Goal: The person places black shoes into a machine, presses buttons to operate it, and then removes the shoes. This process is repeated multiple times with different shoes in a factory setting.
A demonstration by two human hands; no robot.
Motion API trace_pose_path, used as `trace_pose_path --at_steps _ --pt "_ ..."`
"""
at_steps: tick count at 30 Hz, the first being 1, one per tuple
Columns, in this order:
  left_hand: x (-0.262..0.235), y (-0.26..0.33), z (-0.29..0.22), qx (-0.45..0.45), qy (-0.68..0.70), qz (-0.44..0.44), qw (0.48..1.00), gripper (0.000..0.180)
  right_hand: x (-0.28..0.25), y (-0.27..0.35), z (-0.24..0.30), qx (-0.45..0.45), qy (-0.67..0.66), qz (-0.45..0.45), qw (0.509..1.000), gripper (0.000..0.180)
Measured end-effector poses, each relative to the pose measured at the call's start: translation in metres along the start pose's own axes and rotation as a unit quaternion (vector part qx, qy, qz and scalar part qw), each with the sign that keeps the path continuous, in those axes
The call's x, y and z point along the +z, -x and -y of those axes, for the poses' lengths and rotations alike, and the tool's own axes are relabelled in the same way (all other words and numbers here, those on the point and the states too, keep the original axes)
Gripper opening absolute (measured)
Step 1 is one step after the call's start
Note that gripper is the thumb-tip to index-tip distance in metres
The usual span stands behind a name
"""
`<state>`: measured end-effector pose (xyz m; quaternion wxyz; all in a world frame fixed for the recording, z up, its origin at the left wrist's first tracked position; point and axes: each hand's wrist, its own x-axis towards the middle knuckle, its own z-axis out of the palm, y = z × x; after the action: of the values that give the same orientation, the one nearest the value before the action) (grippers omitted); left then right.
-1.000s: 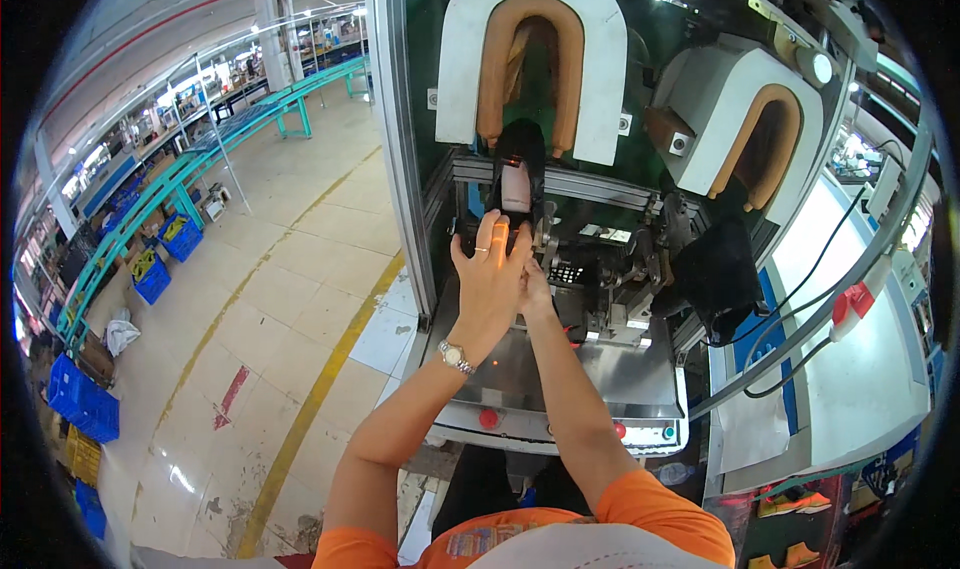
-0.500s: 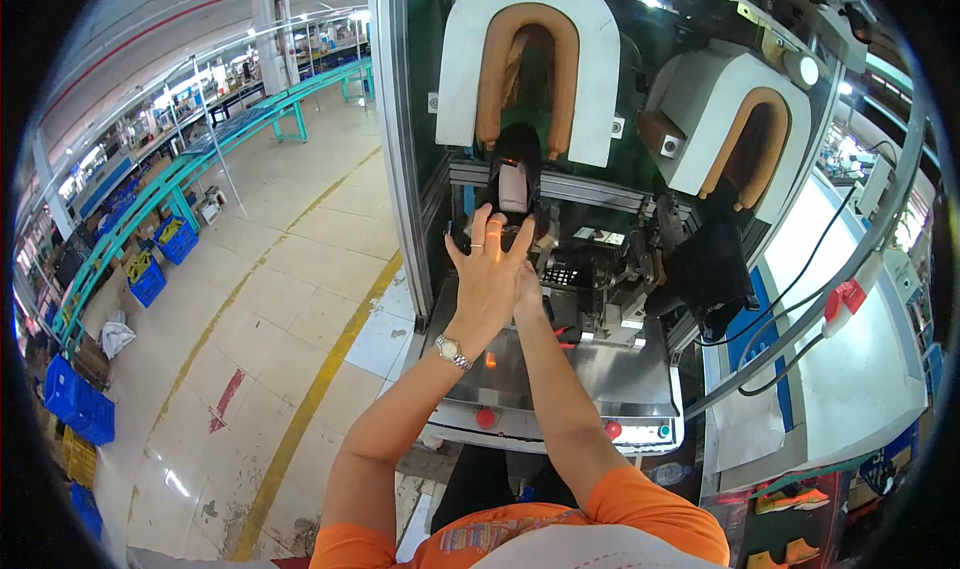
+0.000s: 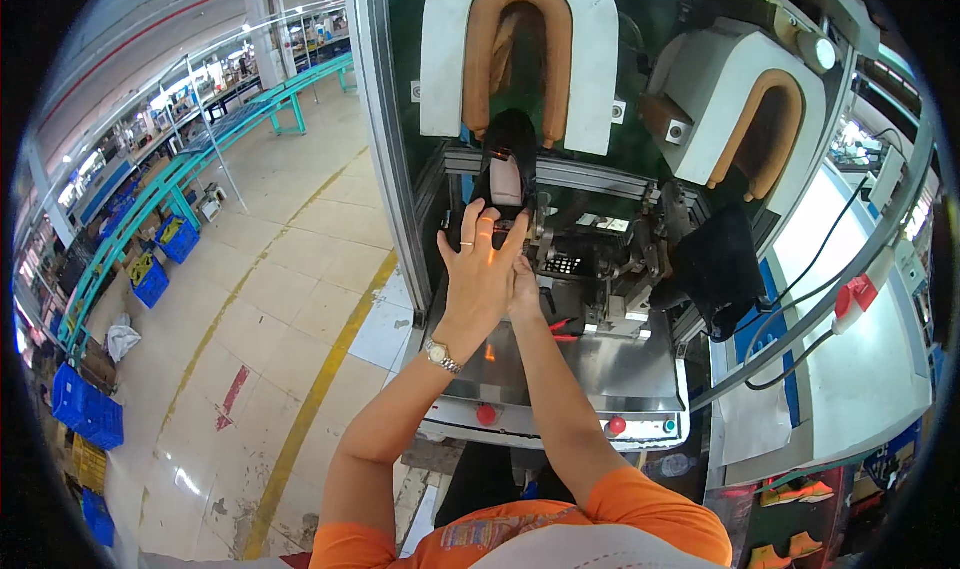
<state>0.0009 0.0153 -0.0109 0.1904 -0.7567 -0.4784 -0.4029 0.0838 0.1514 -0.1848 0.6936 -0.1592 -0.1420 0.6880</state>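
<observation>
A black shoe upper [image 3: 512,139] with a pale insole [image 3: 506,181] showing points away from me, below the tan U-shaped pad [image 3: 517,9] of the machine. My left hand [image 3: 478,274], with a ring and a wristwatch, curls its spread fingers over the near end of the upper. Close beside it on the right is my right hand [image 3: 523,287]. Its fingers are mostly hidden behind the left hand and the dark parts, so its grip does not show. An orange glow falls on the left hand's fingers.
A second U-shaped pad [image 3: 755,134] in a white housing sits at the right, above a black covered part [image 3: 715,269]. Red-handled pliers [image 3: 562,329] lie on the metal shelf [image 3: 620,374]. Red buttons [image 3: 486,414] line its front. A grey hose [image 3: 800,334] curves along the right.
The view has shifted slightly, so the machine's upper parts appear a little higher. Both hands stay at the near end of the upper, with little visible change in their grip.
</observation>
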Motion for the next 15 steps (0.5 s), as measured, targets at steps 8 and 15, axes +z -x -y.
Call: trace_pose_path --at_steps 8,15 --pt "-0.003 0.002 -0.003 -0.019 0.004 0.01 1.0 0.059 -0.002 0.006 0.003 0.03 -0.031 0.056 0.997 0.015" --pt "-0.008 0.001 0.002 0.012 0.053 0.004 0.998 0.052 -0.001 0.018 0.015 0.031 0.028 0.016 0.999 0.02"
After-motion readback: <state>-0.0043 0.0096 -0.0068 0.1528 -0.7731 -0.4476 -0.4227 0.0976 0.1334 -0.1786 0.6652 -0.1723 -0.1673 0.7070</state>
